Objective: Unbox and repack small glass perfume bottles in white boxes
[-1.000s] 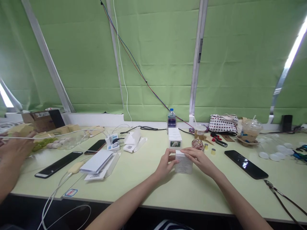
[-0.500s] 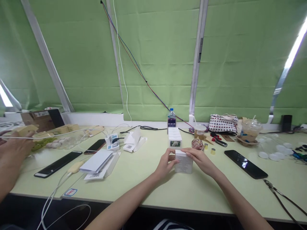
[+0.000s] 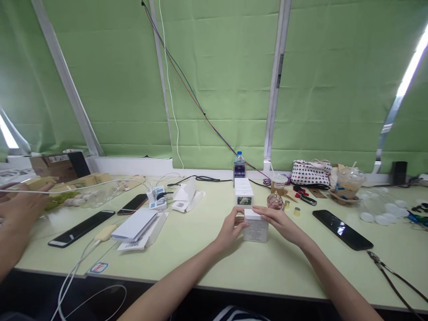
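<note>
A small white box with printed text stands on the pale green table in front of me. My left hand grips its left side with curled fingers. From the right, my right hand lies over the box top, fingers pressed on the lid. Just behind stand two more white boxes in a row, the nearer one bearing a flower picture. A pinkish round glass bottle and small gold caps lie just right of them.
Another person's hand works at the far left by a clear tray. Black phones, white packaging, a charger with cables, a water bottle, a patterned pouch, drink cups and pliers lie around.
My right hand's fingers have shifted slightly over the box top. The other person's hand at the left has moved a little. The box stays in place.
</note>
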`<control>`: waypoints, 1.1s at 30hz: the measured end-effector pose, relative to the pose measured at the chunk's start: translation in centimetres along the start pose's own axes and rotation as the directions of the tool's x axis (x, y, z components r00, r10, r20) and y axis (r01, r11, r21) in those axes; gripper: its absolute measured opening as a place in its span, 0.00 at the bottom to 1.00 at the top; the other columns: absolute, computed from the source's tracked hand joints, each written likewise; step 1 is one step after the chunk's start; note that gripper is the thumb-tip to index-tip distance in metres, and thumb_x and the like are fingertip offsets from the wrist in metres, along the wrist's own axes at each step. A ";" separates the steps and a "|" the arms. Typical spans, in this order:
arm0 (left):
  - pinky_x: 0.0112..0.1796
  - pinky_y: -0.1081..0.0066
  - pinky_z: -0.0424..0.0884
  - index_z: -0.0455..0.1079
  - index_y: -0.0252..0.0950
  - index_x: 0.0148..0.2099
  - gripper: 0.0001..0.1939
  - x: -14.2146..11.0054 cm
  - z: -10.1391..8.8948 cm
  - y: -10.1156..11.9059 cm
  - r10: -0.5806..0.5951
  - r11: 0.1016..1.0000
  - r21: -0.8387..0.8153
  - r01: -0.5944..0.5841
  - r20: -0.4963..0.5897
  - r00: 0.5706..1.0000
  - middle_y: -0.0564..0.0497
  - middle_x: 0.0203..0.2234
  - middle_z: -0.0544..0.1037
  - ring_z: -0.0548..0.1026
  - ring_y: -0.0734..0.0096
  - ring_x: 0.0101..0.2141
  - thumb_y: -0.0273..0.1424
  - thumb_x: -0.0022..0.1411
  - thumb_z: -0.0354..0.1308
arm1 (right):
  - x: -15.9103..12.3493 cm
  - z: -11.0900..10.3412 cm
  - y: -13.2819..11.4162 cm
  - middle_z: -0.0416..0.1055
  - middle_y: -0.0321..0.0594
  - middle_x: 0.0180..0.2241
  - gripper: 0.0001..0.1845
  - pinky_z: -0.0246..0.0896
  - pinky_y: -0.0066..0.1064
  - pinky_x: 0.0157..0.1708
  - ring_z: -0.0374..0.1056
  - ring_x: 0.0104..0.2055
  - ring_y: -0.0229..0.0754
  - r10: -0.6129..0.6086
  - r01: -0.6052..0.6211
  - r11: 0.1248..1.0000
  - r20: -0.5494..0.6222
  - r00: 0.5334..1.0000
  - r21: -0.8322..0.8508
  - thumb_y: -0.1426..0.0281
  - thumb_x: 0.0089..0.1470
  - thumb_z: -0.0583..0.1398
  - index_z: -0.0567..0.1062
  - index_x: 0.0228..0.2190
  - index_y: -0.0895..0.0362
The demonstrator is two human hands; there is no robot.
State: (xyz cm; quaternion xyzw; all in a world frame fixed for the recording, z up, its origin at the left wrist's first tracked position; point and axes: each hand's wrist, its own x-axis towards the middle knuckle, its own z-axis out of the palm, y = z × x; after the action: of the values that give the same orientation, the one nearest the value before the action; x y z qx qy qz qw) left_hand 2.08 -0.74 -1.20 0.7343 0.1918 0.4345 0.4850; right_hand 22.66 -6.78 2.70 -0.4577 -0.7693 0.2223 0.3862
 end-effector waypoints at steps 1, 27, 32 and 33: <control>0.39 0.65 0.72 0.58 0.39 0.40 0.13 0.0 0.0 0.0 -0.005 1.000 -0.005 0.005 0.001 1.000 0.49 0.39 0.74 0.76 0.64 0.39 0.35 0.57 0.58 | 0.0 0.0 0.1 0.63 0.39 0.58 0.21 0.52 0.45 0.58 0.59 0.60 0.48 -0.005 0.005 1.000 -0.001 1.000 -0.003 0.58 0.61 0.50 0.71 0.52 0.49; 0.38 0.66 0.73 0.57 0.39 0.40 0.15 0.0 -0.1 0.1 -0.002 1.000 -0.018 0.003 0.023 1.000 0.50 0.38 0.73 0.76 0.64 0.38 0.36 0.57 0.60 | 0.0 0.6 -0.8 0.72 0.44 0.50 0.25 0.62 0.44 0.49 0.68 0.50 0.52 0.052 -0.055 0.998 -0.116 0.992 -0.022 0.54 0.61 0.48 0.75 0.47 0.53; 0.38 0.66 0.73 0.57 0.39 0.40 0.15 0.1 -0.1 0.0 -0.007 1.000 -0.017 0.008 0.022 1.000 0.50 0.38 0.73 0.77 0.64 0.39 0.36 0.56 0.60 | 0.1 0.8 -0.9 0.74 0.44 0.48 0.25 0.63 0.44 0.47 0.69 0.48 0.51 0.043 -0.048 0.998 -0.130 0.991 -0.037 0.55 0.62 0.47 0.75 0.47 0.53; 0.39 0.65 0.73 0.58 0.39 0.41 0.15 0.1 -0.1 0.0 -0.007 1.000 -0.018 0.007 0.020 1.000 0.50 0.38 0.73 0.77 0.64 0.39 0.36 0.56 0.60 | 0.1 0.8 -1.0 0.74 0.44 0.48 0.25 0.63 0.44 0.47 0.69 0.48 0.51 0.038 -0.045 0.998 -0.130 0.991 -0.048 0.56 0.62 0.47 0.75 0.47 0.53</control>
State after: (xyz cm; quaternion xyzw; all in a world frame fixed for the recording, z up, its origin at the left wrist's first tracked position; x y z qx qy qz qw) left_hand 2.01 -0.63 -1.16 0.7335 0.1854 0.4272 0.4951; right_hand 21.44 -7.18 2.98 -0.4968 -0.7385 0.1806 0.4187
